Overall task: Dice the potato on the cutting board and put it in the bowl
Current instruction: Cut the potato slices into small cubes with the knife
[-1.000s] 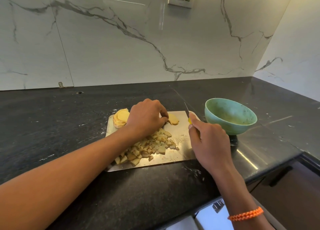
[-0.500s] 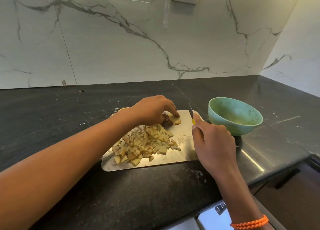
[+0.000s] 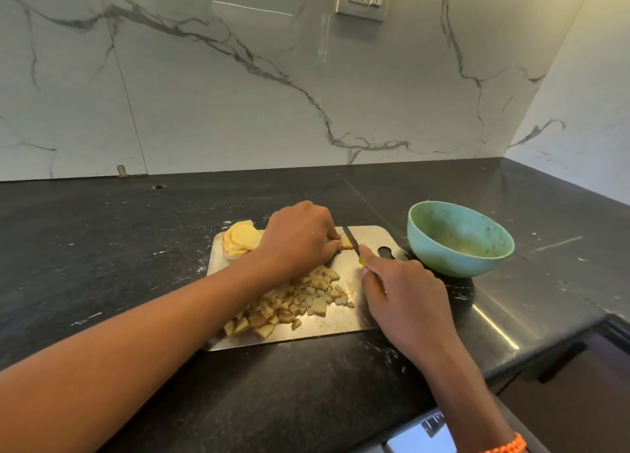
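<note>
- A stack of potato slices (image 3: 241, 239) sat at the upper-left corner of the steel cutting board (image 3: 370, 236), left of centre in the frame.
- The left hand (image 3: 298, 239) curled its fingers onto a small potato piece (image 3: 346, 242), pinning it to the board.
- A heap of diced potato (image 3: 293, 307) lay lower on the board.
- The knife (image 3: 353, 244) touched that piece; the right hand (image 3: 404, 295) gripped its handle.
- The green bowl (image 3: 460, 239) stood just right of the board on the dark counter (image 3: 102, 248).
</note>
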Tool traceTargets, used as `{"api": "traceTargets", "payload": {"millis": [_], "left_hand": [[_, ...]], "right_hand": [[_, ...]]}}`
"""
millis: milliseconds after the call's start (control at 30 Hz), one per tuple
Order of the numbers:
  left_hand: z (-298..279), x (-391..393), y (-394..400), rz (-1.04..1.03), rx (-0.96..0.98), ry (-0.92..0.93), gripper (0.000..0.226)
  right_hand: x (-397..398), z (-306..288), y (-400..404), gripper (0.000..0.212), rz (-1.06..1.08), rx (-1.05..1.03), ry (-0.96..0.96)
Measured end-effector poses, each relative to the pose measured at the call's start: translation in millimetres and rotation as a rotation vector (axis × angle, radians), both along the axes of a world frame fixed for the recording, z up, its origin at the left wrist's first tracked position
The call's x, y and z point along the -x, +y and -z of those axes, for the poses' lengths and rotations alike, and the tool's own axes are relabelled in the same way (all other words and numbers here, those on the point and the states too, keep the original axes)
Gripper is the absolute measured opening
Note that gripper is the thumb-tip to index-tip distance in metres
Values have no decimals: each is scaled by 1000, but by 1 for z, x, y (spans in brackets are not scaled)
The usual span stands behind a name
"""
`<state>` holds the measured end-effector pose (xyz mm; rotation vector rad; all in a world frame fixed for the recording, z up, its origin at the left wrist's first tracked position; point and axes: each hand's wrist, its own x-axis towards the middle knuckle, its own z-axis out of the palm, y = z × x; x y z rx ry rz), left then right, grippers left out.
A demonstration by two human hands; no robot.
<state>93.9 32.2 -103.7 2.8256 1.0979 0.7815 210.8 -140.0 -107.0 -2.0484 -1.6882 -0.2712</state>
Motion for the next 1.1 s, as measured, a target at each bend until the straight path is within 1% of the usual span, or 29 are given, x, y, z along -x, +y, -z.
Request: {"api": "traceTargets", "payload": {"millis": [100, 367, 600, 767, 867, 933, 1000, 1100], "left_hand": [[4, -2, -3, -22, -28, -14, 25], [4, -3, -3, -48, -9, 0, 24], [5, -3, -4, -101, 1, -9, 21], [3, 2, -3, -122, -25, -37, 23], [4, 4, -2, -96, -28, -35, 25], [5, 4, -1, -79, -20, -37, 26], [6, 4, 1, -71, -13, -39, 26], [6, 4, 3, -73, 7, -35, 26]], "right_hand": [[0, 0, 2, 45, 3, 11, -12], [-1, -2, 7, 48, -12, 111, -2], [4, 1, -27, 49, -33, 107, 10], [8, 4, -41, 49, -33, 71, 39], [11, 4, -35, 46, 2, -43, 58], [12, 3, -26, 45, 29, -87, 35], [12, -1, -11, 45, 33, -70, 17], [14, -5, 9, 45, 12, 14, 18]]}}
